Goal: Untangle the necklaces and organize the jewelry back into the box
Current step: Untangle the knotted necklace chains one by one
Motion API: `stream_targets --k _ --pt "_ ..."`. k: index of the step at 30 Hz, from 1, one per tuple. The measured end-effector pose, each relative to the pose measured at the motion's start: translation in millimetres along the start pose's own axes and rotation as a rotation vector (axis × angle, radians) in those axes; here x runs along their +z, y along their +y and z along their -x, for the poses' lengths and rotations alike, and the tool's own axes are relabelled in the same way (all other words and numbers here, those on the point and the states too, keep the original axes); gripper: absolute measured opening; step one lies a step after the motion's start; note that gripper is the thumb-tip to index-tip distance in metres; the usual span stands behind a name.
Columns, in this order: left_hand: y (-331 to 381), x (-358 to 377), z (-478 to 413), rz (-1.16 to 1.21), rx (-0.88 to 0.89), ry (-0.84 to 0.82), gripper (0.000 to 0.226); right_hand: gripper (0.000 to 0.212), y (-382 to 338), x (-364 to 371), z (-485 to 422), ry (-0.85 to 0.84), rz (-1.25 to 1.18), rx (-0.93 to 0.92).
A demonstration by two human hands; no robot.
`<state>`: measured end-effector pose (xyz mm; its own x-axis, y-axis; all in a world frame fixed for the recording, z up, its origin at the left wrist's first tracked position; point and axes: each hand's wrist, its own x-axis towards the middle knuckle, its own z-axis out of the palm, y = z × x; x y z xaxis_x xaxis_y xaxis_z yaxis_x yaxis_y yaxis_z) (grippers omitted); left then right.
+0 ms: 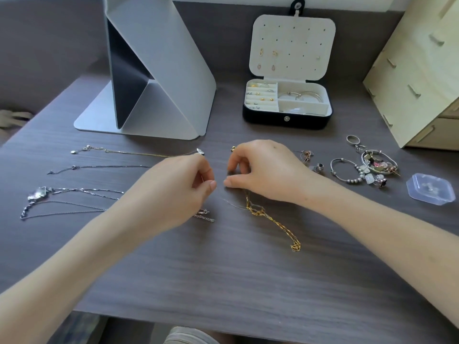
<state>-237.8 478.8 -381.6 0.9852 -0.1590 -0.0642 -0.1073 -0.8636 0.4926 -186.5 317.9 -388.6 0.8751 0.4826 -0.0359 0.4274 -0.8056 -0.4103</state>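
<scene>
My left hand (178,184) and my right hand (263,170) meet at the table's middle, each pinching a thin silver chain (229,203) that is barely visible between the fingertips. A gold link necklace (270,219) hangs tangled from under my right hand and trails toward me. Several straightened necklaces lie in rows at the left, among them a gold one (139,153), a dark one (99,167) and a silver one with a large pendant (37,193). The open jewelry box (286,117) stands behind my hands, with earrings and hoops inside.
A pile of bracelets, rings and charms (367,167) lies at the right beside a small clear plastic case (431,188). A grey folded stand (154,70) rises at the back left. A pale wooden drawer unit (417,70) fills the right rear corner.
</scene>
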Motion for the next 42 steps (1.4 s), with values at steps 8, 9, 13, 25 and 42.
stream_targets --k 8,9,13,25,42 --pt "-3.8 1.1 -19.9 -0.092 -0.011 -0.039 0.016 0.021 4.7 -14.1 -0.6 -0.027 -0.236 -0.001" --pt "-3.2 1.0 -24.0 -0.102 -0.007 -0.044 0.013 0.018 5.8 -18.2 2.7 -0.015 -0.324 0.001" --pt "-0.1 -0.9 -38.8 -0.161 0.007 -0.096 0.013 0.012 7.4 -26.1 13.5 -0.027 -0.523 -0.003" --pt "-0.8 -10.5 -41.1 -0.198 0.01 -0.185 0.022 0.01 8.4 -17.4 -2.4 0.026 -0.591 0.07" --pt "-0.9 17.6 -6.3 -0.198 0.554 0.128 0.061 0.022 18.0 -4.2 36.5 -0.008 -0.204 0.193"
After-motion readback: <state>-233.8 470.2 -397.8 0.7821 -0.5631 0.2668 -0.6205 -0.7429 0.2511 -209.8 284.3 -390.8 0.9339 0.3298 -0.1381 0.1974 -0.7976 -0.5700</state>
